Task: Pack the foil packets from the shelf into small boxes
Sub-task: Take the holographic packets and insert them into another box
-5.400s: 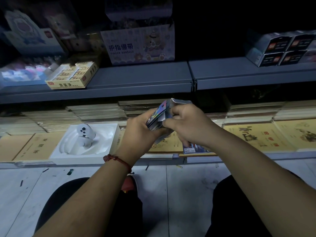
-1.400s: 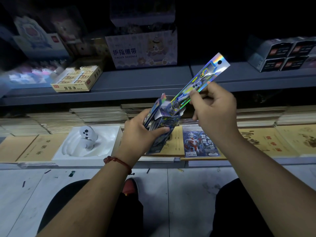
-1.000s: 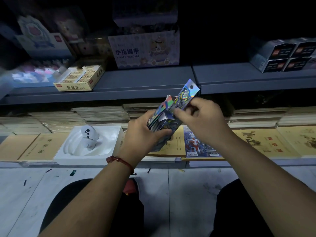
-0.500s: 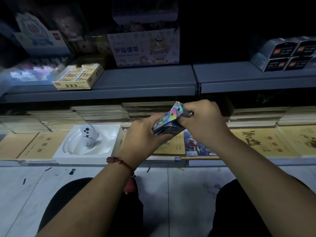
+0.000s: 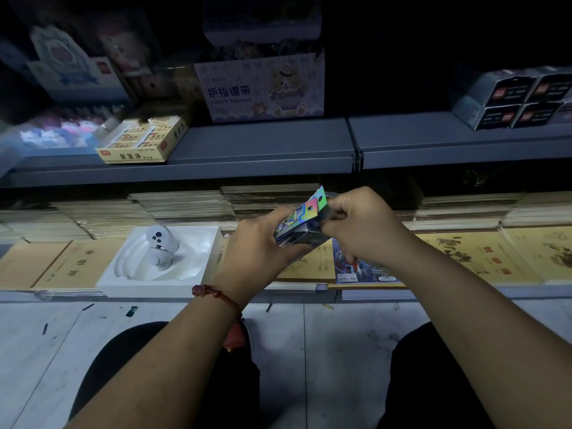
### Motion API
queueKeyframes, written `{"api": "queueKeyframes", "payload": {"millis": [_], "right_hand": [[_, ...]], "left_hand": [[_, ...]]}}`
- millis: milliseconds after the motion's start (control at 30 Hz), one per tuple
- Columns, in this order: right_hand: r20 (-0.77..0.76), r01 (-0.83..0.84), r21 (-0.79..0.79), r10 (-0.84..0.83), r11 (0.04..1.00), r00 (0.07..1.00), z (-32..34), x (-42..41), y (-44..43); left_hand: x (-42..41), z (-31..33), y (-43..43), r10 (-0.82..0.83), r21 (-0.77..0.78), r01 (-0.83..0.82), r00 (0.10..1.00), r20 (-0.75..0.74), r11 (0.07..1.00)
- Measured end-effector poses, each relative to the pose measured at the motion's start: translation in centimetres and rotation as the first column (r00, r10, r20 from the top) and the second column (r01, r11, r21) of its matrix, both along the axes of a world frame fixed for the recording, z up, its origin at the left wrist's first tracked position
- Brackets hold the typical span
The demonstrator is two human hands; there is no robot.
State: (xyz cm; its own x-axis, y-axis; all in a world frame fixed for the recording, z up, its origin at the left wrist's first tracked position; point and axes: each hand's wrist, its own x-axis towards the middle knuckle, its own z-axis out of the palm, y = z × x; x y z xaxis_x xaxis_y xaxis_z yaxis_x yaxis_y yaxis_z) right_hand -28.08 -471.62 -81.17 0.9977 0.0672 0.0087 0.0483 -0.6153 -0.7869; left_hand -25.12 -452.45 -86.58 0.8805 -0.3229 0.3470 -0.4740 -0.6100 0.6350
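My left hand (image 5: pixel 258 243) grips a small dark printed box (image 5: pixel 298 238) in front of the lower shelf, its open end toward my right hand. My right hand (image 5: pixel 359 227) pinches the box's open end, where the shiny rainbow top of a foil packet (image 5: pixel 314 205) with a round hang hole sticks out. Most of that packet is hidden inside the box. Another colourful foil packet (image 5: pixel 362 269) lies flat on the yellow notebooks just below my right hand.
A white tray (image 5: pixel 130 274) holding a white controller (image 5: pixel 159 244) sits left of my hands on yellow notebooks (image 5: pixel 483 255). The grey upper shelf (image 5: pixel 266 150) carries a yellow eraser box (image 5: pixel 140 144), a finger-bandage carton (image 5: pixel 263 91) and dark boxes (image 5: pixel 513 100). My knees are over the tiled floor.
My right hand pushed the long foil packet down into the box held by my left hand; only its top sticks out now. Both hands dropped slightly toward the lower shelf.
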Motion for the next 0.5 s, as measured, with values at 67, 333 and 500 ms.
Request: {"api": "queueKeyframes", "payload": {"millis": [67,333,500], "right_hand": [[-0.041,-0.002,0.059,0.004,0.998,0.999,0.12,-0.03,0.10],[-0.209,0.134,0.313,-0.070,0.940,0.975,0.10,0.36,-0.47],[-0.233,0.174,0.378,-0.089,0.909,0.968,0.08,0.69,-0.71]], "left_hand": [[-0.04,0.07,0.03,0.001,-0.026,-0.001,1.000,-0.006,1.000],[0.40,0.30,-0.10,-0.003,-0.114,-0.008,0.996,-0.093,0.993],[0.65,0.36,-0.26,-0.026,-0.131,0.006,0.988,-0.150,0.991]]}}
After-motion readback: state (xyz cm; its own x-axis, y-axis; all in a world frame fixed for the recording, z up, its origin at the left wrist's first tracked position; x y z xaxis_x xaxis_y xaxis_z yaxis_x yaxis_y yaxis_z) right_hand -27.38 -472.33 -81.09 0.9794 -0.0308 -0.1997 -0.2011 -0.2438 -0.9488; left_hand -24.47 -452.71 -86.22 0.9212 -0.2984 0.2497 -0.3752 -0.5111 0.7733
